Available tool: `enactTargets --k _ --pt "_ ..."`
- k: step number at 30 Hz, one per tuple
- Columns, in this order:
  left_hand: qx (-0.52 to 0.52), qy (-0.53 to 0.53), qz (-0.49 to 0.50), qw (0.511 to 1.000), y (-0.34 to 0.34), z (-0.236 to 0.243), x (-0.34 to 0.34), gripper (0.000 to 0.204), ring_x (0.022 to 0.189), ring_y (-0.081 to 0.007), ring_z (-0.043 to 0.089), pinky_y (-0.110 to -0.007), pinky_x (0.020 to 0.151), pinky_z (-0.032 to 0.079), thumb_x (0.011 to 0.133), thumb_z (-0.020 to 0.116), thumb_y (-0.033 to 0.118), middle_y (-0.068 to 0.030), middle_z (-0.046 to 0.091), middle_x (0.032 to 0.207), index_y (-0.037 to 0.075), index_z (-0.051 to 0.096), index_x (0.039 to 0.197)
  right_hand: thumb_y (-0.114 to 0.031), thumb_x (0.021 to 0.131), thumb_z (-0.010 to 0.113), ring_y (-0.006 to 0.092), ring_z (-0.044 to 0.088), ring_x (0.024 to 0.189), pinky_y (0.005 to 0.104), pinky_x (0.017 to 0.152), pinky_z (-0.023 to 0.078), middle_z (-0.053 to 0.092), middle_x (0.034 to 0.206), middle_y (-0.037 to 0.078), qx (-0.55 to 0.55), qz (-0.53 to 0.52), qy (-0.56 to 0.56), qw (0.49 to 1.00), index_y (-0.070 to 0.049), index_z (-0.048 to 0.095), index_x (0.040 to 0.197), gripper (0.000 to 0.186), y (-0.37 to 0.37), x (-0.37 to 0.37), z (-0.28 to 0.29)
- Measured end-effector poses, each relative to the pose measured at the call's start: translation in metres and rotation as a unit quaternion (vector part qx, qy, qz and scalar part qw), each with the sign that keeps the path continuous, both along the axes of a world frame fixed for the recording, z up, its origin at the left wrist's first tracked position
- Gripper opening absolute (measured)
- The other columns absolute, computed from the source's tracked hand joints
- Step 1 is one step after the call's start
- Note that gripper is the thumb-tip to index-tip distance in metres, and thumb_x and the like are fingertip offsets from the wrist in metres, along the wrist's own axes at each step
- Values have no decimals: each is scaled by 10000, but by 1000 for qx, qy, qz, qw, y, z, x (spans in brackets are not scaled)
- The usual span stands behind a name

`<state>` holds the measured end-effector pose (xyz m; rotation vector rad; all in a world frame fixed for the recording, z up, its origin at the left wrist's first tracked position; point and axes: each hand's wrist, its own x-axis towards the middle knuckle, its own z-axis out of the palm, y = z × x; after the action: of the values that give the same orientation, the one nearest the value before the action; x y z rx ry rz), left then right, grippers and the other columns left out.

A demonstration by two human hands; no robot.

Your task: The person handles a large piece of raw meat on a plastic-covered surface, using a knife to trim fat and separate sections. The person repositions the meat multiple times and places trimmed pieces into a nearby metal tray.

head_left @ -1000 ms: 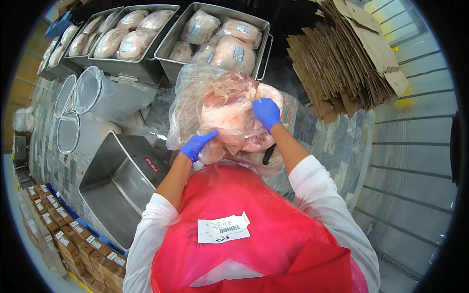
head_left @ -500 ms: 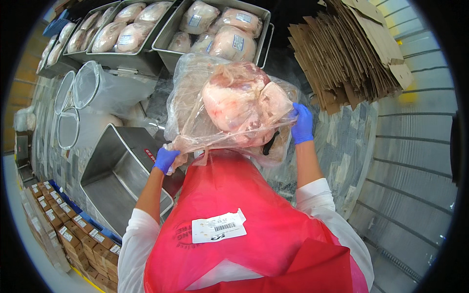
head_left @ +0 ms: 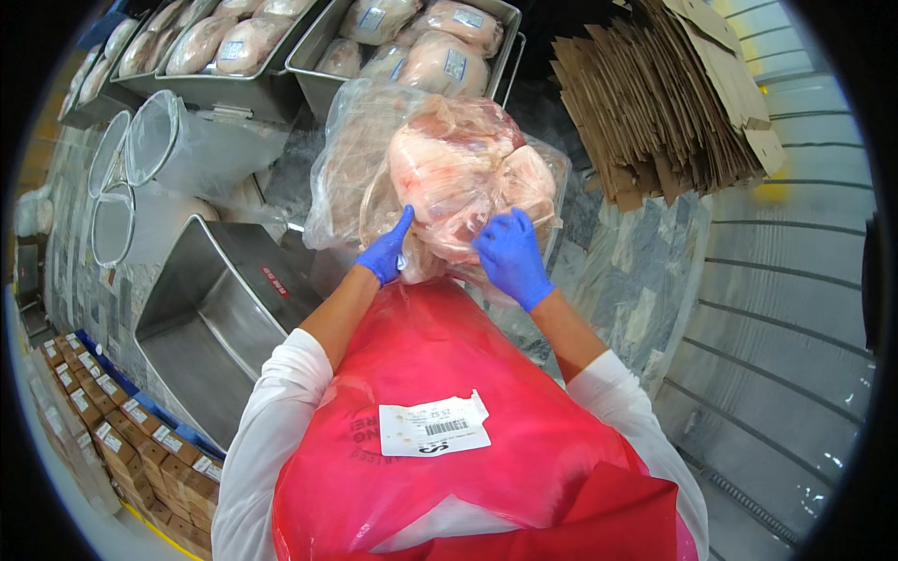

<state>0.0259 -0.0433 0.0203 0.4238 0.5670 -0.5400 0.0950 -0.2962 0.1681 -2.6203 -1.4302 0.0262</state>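
Observation:
A large piece of pale pink raw meat (head_left: 454,178) rests in front of me, partly inside a loose clear plastic bag (head_left: 341,154). Both hands wear blue gloves. My left hand (head_left: 382,254) is at the meat's near left side against the bag, its thumb stretched out apart from the fingers. At the near right edge of the meat, my right hand (head_left: 514,260) has its fingers curled in, closed on the bag's film. Its fingertips are partly hidden. I wear a red plastic apron (head_left: 412,365) with a white label (head_left: 434,425) stuck on it.
Metal tubs (head_left: 318,89) of bagged meat line the far side. An open metal bin (head_left: 220,318) stands at left, near hoops with clear bags (head_left: 154,140). Flattened cardboard (head_left: 655,112) is stacked at far right. Labelled boxes (head_left: 131,439) sit at lower left.
Both hands have moved inward to the meat from the bag's stretched-out sides. The left thumb has come away from the gathered film, and the bag has slackened.

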Motion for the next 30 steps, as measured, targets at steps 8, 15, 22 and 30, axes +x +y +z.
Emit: enactTargets --k 8,15,22,30 --pt "205 27 -66 976 28 -18 -48 296 782 -268 723 -389 697 595 961 663 190 -126 729 964 3 619 1186 -193 794 727 304 611 988 429 966 442 631 899 89 -45 32 142 988 -106 716 938 169 -44 -20 3" --pt "135 59 167 975 67 -16 -59 272 988 -285 684 -412 857 563 923 644 151 -149 702 1087 10 648 1155 -265 839 753 327 632 1002 487 954 459 681 1048 125 255 -91 46 962 -107 730 1124 326 36 69 -9" --pt "-11 39 288 957 55 13 -13 288 999 -279 665 -419 849 569 887 663 118 -122 681 1096 35 626 1160 -280 878 720 346 649 1076 475 914 503 716 1110 128 199 -63 -19 978 -118 749 1008 210 107 177 -52" --pt "128 18 125 984 53 46 2 485 971 -250 698 -384 857 578 914 744 353 -119 705 1119 23 637 1253 -349 894 700 341 717 881 428 783 558 751 935 106 171 -331 119 920 -182 766 998 208 156 220 -53"
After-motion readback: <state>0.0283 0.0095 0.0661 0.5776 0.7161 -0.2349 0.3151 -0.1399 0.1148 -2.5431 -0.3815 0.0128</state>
